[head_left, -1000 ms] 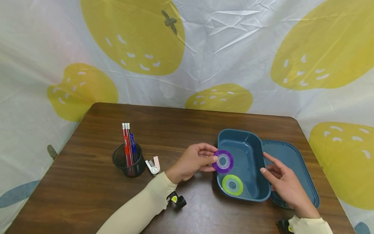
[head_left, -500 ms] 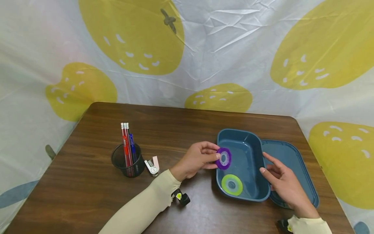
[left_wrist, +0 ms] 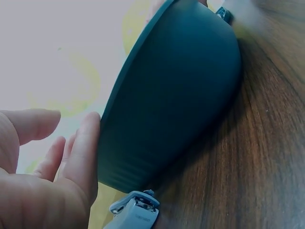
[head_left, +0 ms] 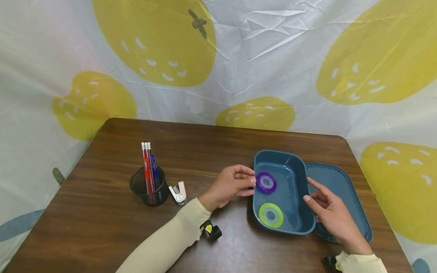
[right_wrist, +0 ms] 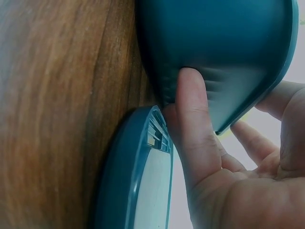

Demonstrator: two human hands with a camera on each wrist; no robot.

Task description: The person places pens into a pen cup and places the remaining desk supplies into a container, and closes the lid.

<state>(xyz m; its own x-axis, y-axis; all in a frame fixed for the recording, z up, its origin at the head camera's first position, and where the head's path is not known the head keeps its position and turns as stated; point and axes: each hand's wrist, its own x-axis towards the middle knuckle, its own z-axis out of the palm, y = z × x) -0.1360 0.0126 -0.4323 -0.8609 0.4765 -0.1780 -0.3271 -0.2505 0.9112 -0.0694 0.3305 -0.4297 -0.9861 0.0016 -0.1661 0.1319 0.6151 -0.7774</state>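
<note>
A dark blue plastic box [head_left: 288, 182] stands on the table without its lid. Inside lie a purple tape roll [head_left: 259, 188] by the left wall and a lime-green tape roll [head_left: 277, 207] in the near left corner. At the left rim, my left hand [head_left: 229, 185] holds nothing; its thumb and fingers are apart, and in the left wrist view a finger [left_wrist: 86, 148] touches the box's outer wall. My right hand [head_left: 329, 210] holds the right side, thumb at the rim and a finger [right_wrist: 193, 109] against the outside wall.
A matching blue lid [head_left: 336, 182] lies right of the box, partly behind my right hand. To the left stand a black mesh cup [head_left: 158, 197] with pencils [head_left: 146, 149] and pens, and a small white-and-pink stapler [head_left: 179, 193]. A fruit-print cloth [head_left: 239, 57] hangs behind the table.
The purple tape roll has left my left hand's fingers and now lies in the box. My left hand first shifted slightly right. My right hand has kept its place on the box.
</note>
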